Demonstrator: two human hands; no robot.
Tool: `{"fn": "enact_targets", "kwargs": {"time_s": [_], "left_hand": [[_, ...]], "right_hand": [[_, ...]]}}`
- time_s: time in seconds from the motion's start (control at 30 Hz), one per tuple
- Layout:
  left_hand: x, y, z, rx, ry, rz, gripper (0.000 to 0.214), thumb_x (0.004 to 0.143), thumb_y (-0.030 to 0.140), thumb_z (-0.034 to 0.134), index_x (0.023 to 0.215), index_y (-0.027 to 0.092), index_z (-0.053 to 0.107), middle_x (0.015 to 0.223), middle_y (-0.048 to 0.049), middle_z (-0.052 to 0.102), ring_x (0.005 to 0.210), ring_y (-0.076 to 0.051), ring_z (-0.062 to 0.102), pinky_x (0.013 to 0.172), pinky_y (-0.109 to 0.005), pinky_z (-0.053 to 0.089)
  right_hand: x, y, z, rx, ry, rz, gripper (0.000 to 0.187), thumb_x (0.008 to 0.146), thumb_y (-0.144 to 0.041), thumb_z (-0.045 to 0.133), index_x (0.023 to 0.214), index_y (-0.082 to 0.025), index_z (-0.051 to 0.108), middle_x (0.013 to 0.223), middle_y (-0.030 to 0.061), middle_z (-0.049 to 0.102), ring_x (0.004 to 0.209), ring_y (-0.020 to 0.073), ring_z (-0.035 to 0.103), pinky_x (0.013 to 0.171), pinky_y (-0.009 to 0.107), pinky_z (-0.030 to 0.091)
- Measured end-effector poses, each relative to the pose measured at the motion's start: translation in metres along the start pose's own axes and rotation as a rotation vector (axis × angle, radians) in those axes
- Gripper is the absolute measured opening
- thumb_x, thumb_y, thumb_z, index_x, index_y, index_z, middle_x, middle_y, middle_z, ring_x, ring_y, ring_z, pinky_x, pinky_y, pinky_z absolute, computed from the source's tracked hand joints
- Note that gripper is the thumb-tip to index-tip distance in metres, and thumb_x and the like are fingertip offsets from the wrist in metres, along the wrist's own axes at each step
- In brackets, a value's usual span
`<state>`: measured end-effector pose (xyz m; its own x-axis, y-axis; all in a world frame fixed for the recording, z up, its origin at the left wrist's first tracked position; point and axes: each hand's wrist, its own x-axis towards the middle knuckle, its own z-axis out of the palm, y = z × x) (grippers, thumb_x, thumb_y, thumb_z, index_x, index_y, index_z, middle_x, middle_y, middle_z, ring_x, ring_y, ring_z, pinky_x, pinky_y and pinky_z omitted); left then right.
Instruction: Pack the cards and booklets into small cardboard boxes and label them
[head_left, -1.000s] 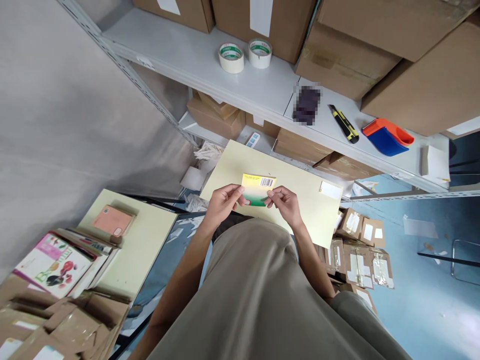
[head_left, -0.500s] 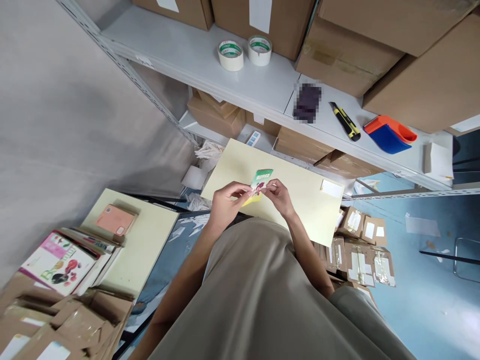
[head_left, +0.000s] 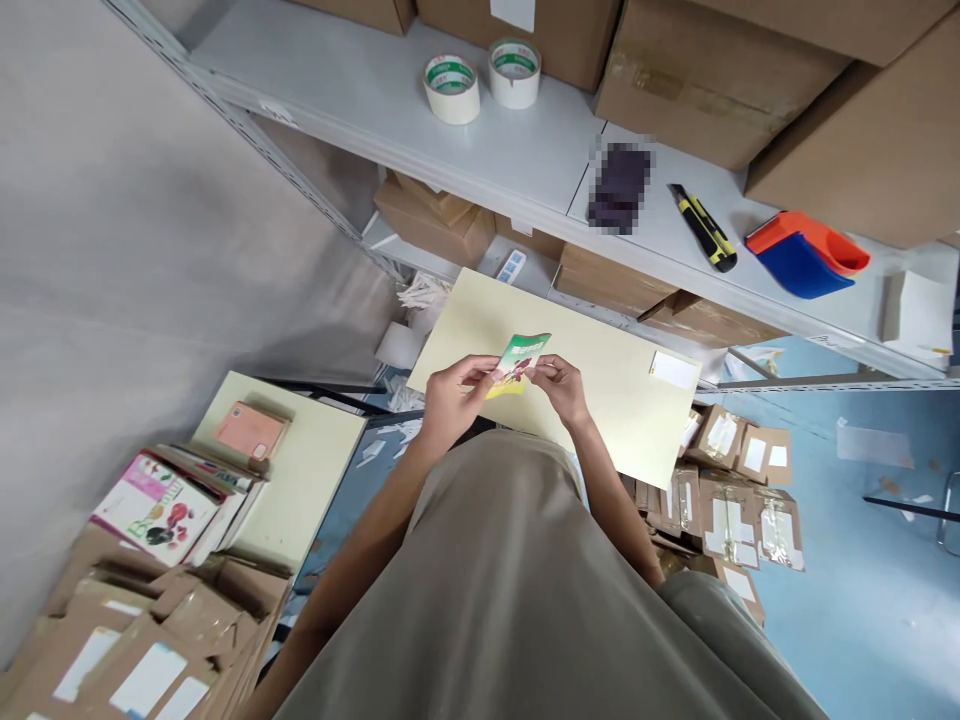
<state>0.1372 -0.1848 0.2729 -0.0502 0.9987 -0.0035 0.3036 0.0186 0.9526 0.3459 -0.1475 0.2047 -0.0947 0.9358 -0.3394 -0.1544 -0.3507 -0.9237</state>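
Observation:
A small printed packet (head_left: 519, 364), green at the top and yellow at the bottom with a dark red picture, is held up over the pale yellow tabletop (head_left: 615, 400). My left hand (head_left: 456, 400) pinches its left edge between thumb and fingers. On the opposite edge, the thumb and fingers of my right hand (head_left: 561, 388) close on it too. Whether the packet is sealed or torn, I cannot tell. A white label (head_left: 673, 369) lies near the right end of the tabletop.
A grey shelf (head_left: 337, 120) behind holds tape rolls (head_left: 451, 92), a utility knife (head_left: 703, 228), an orange-and-blue scoop (head_left: 806, 255) and cardboard boxes (head_left: 720, 90). Books (head_left: 157, 508) and flattened cartons (head_left: 112, 650) pile up at left. Parcels (head_left: 727, 520) stand on the floor at right.
The packet now shows wider and flatter between my hands, which are slightly farther apart. My view has shifted a little, so the shelf sits higher in the picture.

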Motion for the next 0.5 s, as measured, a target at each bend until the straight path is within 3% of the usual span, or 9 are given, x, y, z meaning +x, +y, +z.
{"fn": "enact_targets", "kwargs": {"time_s": [0.13,0.3,0.4,0.5], "left_hand": [[0.011,-0.027,-0.004,-0.199,0.151,-0.187,0.051,0.085,0.064,0.093,0.109,0.020,0.083,0.109,-0.0108,0.088,0.103,-0.027,0.084,0.096,-0.038,0.069],[0.018,-0.062,0.005,-0.564,0.210,-0.464,0.062,0.066,0.059,0.104,0.109,0.020,0.083,0.103,-0.0072,0.087,0.100,-0.024,0.082,0.101,-0.040,0.066],[0.016,-0.073,0.009,-0.658,0.229,-0.504,0.060,0.063,0.052,0.106,0.108,0.020,0.083,0.106,-0.0088,0.087,0.108,-0.028,0.083,0.103,-0.043,0.066],[0.013,-0.079,0.007,-0.661,0.291,-0.475,0.058,0.064,0.050,0.104,0.109,0.020,0.083,0.109,-0.0109,0.087,0.116,-0.034,0.082,0.103,-0.046,0.066]], "right_hand": [[-0.005,-0.008,0.001,-0.075,0.015,-0.056,0.057,0.070,-0.072,0.098,0.092,-0.024,0.074,0.079,0.0014,0.082,0.078,0.0215,0.077,0.081,0.036,0.063],[-0.015,-0.021,0.023,-0.294,-0.083,-0.288,0.026,0.096,-0.052,0.085,0.100,-0.026,0.084,0.098,0.0059,0.086,0.088,0.0236,0.080,0.088,0.039,0.067],[-0.020,-0.020,0.044,-0.411,-0.229,-0.434,0.012,0.104,-0.035,0.076,0.100,-0.029,0.085,0.099,0.0047,0.085,0.089,0.0220,0.078,0.090,0.037,0.066],[-0.019,-0.010,0.065,-0.475,-0.349,-0.453,0.014,0.107,-0.028,0.074,0.097,-0.029,0.085,0.099,0.0041,0.083,0.090,0.0207,0.079,0.090,0.035,0.066]]}}
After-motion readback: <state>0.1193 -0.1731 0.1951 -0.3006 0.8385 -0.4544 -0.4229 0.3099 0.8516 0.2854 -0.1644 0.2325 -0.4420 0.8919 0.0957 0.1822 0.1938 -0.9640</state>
